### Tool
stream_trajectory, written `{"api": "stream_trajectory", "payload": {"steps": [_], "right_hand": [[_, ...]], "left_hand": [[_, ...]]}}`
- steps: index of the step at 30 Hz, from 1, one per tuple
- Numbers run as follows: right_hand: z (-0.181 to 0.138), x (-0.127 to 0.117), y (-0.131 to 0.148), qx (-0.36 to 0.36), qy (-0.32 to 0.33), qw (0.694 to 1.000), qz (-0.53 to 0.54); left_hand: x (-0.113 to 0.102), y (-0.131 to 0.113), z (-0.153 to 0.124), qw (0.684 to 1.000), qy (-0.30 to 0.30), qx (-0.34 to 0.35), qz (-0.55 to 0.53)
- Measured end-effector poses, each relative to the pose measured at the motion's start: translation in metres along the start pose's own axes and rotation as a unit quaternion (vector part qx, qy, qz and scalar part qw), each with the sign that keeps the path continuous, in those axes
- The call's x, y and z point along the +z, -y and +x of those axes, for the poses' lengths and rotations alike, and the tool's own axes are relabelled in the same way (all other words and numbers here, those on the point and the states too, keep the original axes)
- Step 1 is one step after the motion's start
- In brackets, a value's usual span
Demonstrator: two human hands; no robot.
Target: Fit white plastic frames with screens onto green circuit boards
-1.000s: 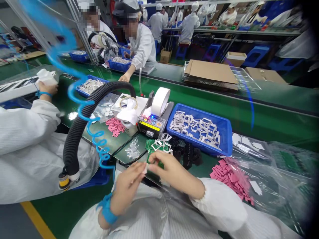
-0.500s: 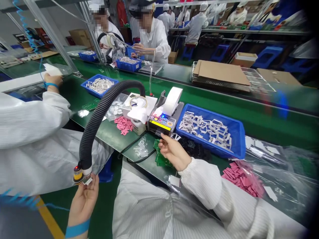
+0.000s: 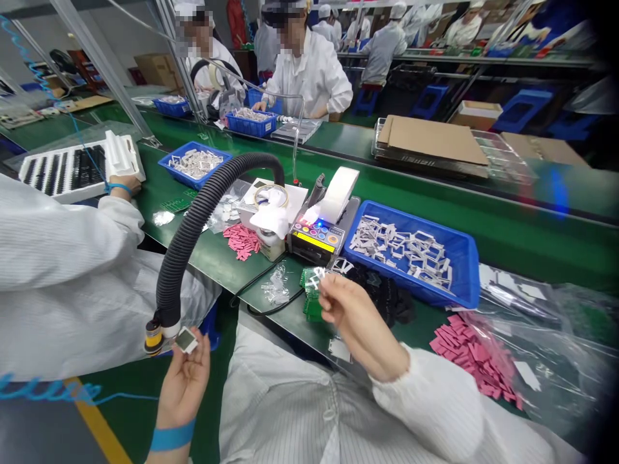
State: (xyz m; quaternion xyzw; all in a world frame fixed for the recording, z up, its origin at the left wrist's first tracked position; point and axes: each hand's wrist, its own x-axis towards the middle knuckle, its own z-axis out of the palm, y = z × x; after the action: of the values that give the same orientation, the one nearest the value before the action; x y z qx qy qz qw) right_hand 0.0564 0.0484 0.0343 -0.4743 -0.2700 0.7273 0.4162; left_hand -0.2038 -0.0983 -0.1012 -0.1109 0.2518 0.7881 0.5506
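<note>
My left hand (image 3: 186, 370) is at the lower left, palm up, its fingers pinching a small display in a white frame (image 3: 186, 340). Right beside that display is the nozzle end of a black corrugated hose (image 3: 169, 296), with a yellow-and-black sensor (image 3: 153, 338) on it. Over the bench, my right hand (image 3: 345, 309) pinches a small clear strip of tape (image 3: 315, 278) with white glints. Below it lie green circuit boards (image 3: 313, 308), partly covered by the strip. Just behind stands a tape dispenser (image 3: 316, 237) with coloured buttons and a white roll.
A blue bin (image 3: 471, 258) of white frames stands right of the dispenser. Pink pieces lie in one pile (image 3: 242, 241) at left and another pile (image 3: 476, 361) at right. Black parts (image 3: 387, 296) sit before the bin. At left, a co-worker's hand (image 3: 124, 185) touches a white tray (image 3: 72, 193).
My right hand has drawn back from the dispenser's mouth with the tape strip. My left hand has moved slightly right, and the display's face now shows. The sensor's red light is off.
</note>
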Motion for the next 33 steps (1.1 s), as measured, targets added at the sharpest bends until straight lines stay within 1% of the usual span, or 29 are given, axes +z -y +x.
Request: {"api": "stream_trajectory", "payload": {"steps": [1,3,5,7,10,12,13,15,17,18,19,22,30,33], "right_hand": [[-0.01,-0.004,0.0,-0.023,0.021,0.999,-0.037],[-0.027,-0.014,-0.001,-0.103,0.054,0.984,-0.135],[-0.037,-0.025,-0.001,-0.186,0.07,0.955,-0.221],[-0.044,-0.032,0.0,-0.227,0.074,0.935,-0.262],[-0.053,-0.037,0.004,-0.254,0.09,0.918,-0.292],[-0.059,-0.036,0.008,-0.278,0.095,0.9,-0.321],[-0.061,-0.036,0.009,-0.295,0.088,0.886,-0.347],[-0.063,-0.035,0.011,-0.336,0.055,0.843,-0.416],[-0.062,-0.035,0.012,-0.379,0.011,0.794,-0.476],[-0.061,-0.035,0.012,-0.395,-0.008,0.774,-0.495],[-0.059,-0.036,0.012,-0.407,-0.023,0.76,-0.505],[-0.052,-0.038,0.012,-0.423,-0.046,0.745,-0.513],[-0.044,-0.038,0.014,-0.42,-0.062,0.737,-0.525],[-0.041,-0.036,0.011,-0.414,-0.077,0.719,-0.553]], "left_hand": [[0.006,0.012,-0.002,1.0,0.005,-0.024,0.003],[0.027,0.043,-0.009,0.996,-0.013,-0.083,0.023],[0.057,0.075,-0.017,0.986,-0.045,-0.151,0.058],[0.09,0.105,-0.025,0.972,-0.045,-0.215,0.081],[0.13,0.137,-0.035,0.955,0.027,-0.279,0.101],[0.146,0.149,-0.042,0.94,0.082,-0.312,0.113],[0.151,0.153,-0.045,0.933,0.105,-0.324,0.12],[0.157,0.159,-0.049,0.922,0.138,-0.334,0.137],[0.159,0.162,-0.052,0.917,0.156,-0.33,0.16],[0.16,0.163,-0.052,0.916,0.161,-0.325,0.17],[0.16,0.164,-0.052,0.916,0.164,-0.32,0.178],[0.161,0.165,-0.051,0.918,0.166,-0.307,0.187],[0.157,0.166,-0.049,0.929,0.147,-0.286,0.184],[0.153,0.167,-0.047,0.931,0.141,-0.271,0.199]]}}
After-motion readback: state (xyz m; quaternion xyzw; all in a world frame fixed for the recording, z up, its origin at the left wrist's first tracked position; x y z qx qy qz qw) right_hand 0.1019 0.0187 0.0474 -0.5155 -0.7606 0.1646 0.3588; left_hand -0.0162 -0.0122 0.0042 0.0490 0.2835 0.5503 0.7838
